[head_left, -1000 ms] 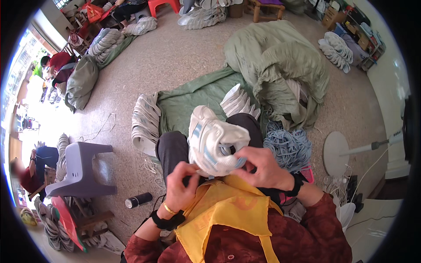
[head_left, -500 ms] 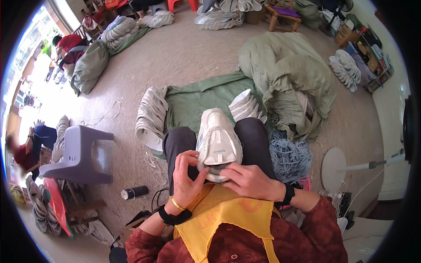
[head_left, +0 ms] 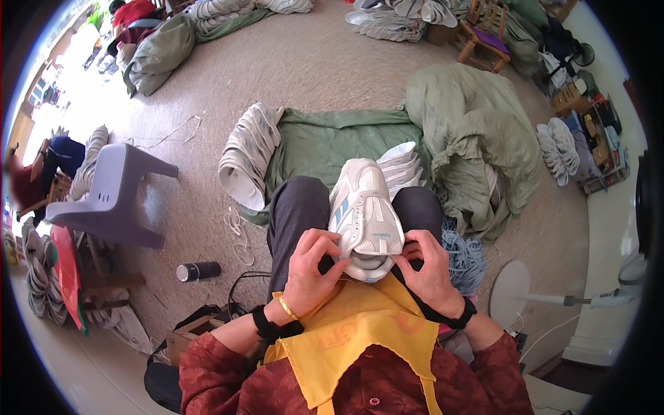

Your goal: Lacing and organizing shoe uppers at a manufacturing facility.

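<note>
A whitish shoe (head_left: 366,197) with light-blue side marks rests between my knees, toe pointing away and its opening toward me. My left hand (head_left: 310,275) is closed with thumb and forefinger pinched at the left edge of the opening. On the opposite edge, the fingers of my right hand (head_left: 430,275) pinch the collar near the tongue. No laces show in the eyelets. Beyond my knees, one stack of nested pale shoe uppers (head_left: 250,158) leans at the left and another stack (head_left: 402,169) at the right, both by a green cloth (head_left: 332,142).
A big green cloth bundle (head_left: 477,131) lies at the right, above a heap of blue laces (head_left: 465,259). On the left stand a grey-purple plastic chair (head_left: 111,183) and a black cylinder (head_left: 198,271) lying on the floor. A round white base (head_left: 508,294) is at the right.
My right hand has moved from the heel opening to the right edge of the collar. The shoe has turned slightly, showing more of its left side. The whole view has shifted.
</note>
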`<control>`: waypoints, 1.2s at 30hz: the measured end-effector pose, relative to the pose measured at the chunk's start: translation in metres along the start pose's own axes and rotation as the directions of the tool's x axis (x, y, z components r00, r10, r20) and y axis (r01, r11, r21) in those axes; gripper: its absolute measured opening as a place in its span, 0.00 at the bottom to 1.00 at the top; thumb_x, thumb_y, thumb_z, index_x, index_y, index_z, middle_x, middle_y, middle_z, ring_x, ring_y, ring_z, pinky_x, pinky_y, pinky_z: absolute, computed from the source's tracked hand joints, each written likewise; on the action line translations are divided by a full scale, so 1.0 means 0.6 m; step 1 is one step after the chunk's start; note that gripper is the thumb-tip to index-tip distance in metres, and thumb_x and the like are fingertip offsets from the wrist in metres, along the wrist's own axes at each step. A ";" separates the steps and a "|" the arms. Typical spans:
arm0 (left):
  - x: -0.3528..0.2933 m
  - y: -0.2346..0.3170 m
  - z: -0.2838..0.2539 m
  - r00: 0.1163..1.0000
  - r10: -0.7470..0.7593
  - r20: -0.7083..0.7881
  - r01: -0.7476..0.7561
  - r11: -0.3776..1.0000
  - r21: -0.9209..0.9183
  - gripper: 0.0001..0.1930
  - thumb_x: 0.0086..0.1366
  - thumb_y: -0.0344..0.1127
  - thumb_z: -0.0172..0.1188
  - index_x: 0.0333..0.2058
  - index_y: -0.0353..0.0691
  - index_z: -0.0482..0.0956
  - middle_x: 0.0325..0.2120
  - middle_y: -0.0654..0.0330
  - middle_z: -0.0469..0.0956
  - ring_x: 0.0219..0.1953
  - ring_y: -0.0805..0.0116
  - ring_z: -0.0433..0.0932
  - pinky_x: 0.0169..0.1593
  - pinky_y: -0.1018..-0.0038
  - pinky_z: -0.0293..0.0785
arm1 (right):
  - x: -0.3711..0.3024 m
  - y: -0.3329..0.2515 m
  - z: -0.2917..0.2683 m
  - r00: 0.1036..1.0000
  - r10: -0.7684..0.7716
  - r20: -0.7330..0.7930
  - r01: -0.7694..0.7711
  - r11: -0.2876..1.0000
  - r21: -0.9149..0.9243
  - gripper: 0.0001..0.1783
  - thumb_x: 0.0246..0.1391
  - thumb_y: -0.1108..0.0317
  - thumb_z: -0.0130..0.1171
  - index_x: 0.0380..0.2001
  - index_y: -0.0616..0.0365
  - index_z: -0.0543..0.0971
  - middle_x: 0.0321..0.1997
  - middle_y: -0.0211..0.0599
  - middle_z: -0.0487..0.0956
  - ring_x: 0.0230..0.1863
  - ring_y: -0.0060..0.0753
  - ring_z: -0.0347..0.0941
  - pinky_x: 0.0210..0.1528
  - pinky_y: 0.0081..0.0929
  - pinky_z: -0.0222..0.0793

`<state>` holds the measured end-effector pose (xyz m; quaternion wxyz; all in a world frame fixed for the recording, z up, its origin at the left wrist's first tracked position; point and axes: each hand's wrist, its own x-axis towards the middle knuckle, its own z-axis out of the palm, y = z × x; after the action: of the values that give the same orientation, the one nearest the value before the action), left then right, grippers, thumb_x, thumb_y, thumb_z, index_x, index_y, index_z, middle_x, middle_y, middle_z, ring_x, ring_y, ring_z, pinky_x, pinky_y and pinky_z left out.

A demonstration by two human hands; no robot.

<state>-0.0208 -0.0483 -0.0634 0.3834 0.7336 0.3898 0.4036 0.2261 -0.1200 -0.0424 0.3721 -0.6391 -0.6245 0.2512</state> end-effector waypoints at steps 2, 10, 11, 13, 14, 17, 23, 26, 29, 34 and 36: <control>-0.001 0.001 0.003 0.999 0.047 0.017 -0.047 0.999 0.027 0.15 0.52 0.24 0.75 0.32 0.36 0.75 0.42 0.52 0.80 0.45 0.52 0.82 0.48 0.65 0.78 | -0.005 0.003 0.003 1.000 -0.006 -0.009 0.005 0.998 -0.057 0.22 0.52 0.80 0.73 0.48 0.65 0.75 0.43 0.42 0.80 0.38 0.33 0.85 0.38 0.27 0.84; -0.010 -0.007 0.000 0.999 0.041 0.027 -0.042 0.999 0.009 0.15 0.51 0.23 0.75 0.30 0.36 0.74 0.42 0.52 0.80 0.44 0.51 0.80 0.47 0.64 0.78 | -0.001 -0.006 0.002 0.998 -0.001 0.056 0.006 0.996 -0.084 0.22 0.51 0.80 0.72 0.47 0.63 0.73 0.43 0.43 0.77 0.37 0.40 0.84 0.38 0.31 0.82; -0.010 -0.006 -0.001 0.999 0.038 0.033 -0.038 0.999 0.001 0.15 0.51 0.23 0.75 0.30 0.36 0.73 0.42 0.52 0.79 0.44 0.50 0.80 0.47 0.63 0.78 | 0.000 -0.009 0.001 0.998 0.002 0.068 0.005 0.995 -0.102 0.22 0.51 0.80 0.72 0.47 0.63 0.73 0.43 0.43 0.76 0.37 0.40 0.84 0.38 0.31 0.82; -0.010 -0.005 -0.003 0.999 0.033 0.034 -0.033 0.999 -0.008 0.16 0.51 0.23 0.75 0.30 0.36 0.73 0.41 0.52 0.79 0.44 0.50 0.80 0.47 0.63 0.78 | 0.001 -0.014 0.001 0.998 0.002 0.069 0.006 0.994 -0.108 0.21 0.51 0.81 0.72 0.46 0.64 0.73 0.42 0.43 0.77 0.37 0.37 0.84 0.39 0.29 0.83; -0.010 -0.004 -0.004 0.998 0.044 0.043 -0.044 0.999 -0.003 0.15 0.50 0.23 0.75 0.30 0.36 0.73 0.41 0.52 0.79 0.44 0.50 0.79 0.47 0.63 0.78 | 0.000 -0.016 0.002 0.998 0.004 0.064 0.003 0.994 -0.111 0.20 0.51 0.82 0.72 0.45 0.66 0.74 0.41 0.42 0.78 0.38 0.35 0.85 0.39 0.27 0.84; -0.010 -0.004 -0.006 0.997 0.051 0.063 -0.051 0.999 -0.001 0.15 0.50 0.22 0.75 0.29 0.36 0.73 0.41 0.52 0.79 0.43 0.50 0.79 0.46 0.63 0.78 | -0.006 -0.015 0.003 0.997 -0.002 0.072 0.011 0.992 -0.125 0.20 0.52 0.82 0.72 0.45 0.66 0.74 0.41 0.43 0.78 0.38 0.35 0.85 0.40 0.28 0.83; -0.011 -0.002 -0.004 0.996 0.041 0.074 -0.042 0.999 0.013 0.15 0.50 0.22 0.75 0.28 0.36 0.73 0.40 0.53 0.79 0.42 0.51 0.80 0.45 0.63 0.78 | -0.012 -0.008 0.006 0.997 0.012 0.074 -0.004 0.994 -0.112 0.22 0.51 0.79 0.72 0.47 0.62 0.73 0.39 0.42 0.78 0.37 0.40 0.85 0.39 0.32 0.81; -0.009 -0.001 -0.003 0.996 0.044 0.078 -0.045 0.999 0.019 0.15 0.50 0.22 0.75 0.28 0.36 0.73 0.40 0.53 0.79 0.42 0.51 0.80 0.45 0.63 0.78 | -0.012 -0.004 0.003 0.997 0.008 0.073 0.001 0.992 -0.123 0.22 0.51 0.78 0.73 0.47 0.62 0.73 0.39 0.43 0.78 0.37 0.39 0.85 0.40 0.31 0.81; -0.005 -0.001 -0.001 0.995 0.056 0.079 -0.058 0.998 0.027 0.15 0.49 0.22 0.75 0.28 0.37 0.73 0.40 0.52 0.80 0.42 0.52 0.80 0.46 0.64 0.78 | -0.013 0.001 -0.004 0.996 0.062 0.063 -0.061 0.998 -0.025 0.21 0.53 0.80 0.72 0.48 0.64 0.74 0.41 0.42 0.81 0.40 0.35 0.86 0.43 0.29 0.83; -0.002 0.007 0.000 0.998 0.005 0.065 -0.008 0.998 0.057 0.16 0.48 0.21 0.76 0.27 0.36 0.74 0.40 0.51 0.80 0.42 0.53 0.82 0.45 0.65 0.79 | -0.013 0.035 -0.037 0.943 0.319 0.094 -0.326 0.833 0.447 0.13 0.62 0.83 0.62 0.49 0.67 0.76 0.44 0.38 0.83 0.42 0.27 0.85 0.45 0.23 0.83; -0.003 0.007 -0.001 0.999 0.009 0.050 -0.013 0.997 0.079 0.15 0.48 0.21 0.75 0.26 0.36 0.74 0.40 0.52 0.80 0.40 0.53 0.81 0.42 0.64 0.78 | -0.020 0.069 -0.060 0.934 0.355 -0.038 -0.295 0.829 0.475 0.12 0.63 0.83 0.60 0.49 0.67 0.76 0.44 0.38 0.83 0.40 0.27 0.85 0.45 0.24 0.84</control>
<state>-0.0207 -0.0513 -0.0602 0.3614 0.7600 0.3920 0.3717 0.2787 -0.1356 -0.0554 0.5033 -0.6434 -0.4041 0.4117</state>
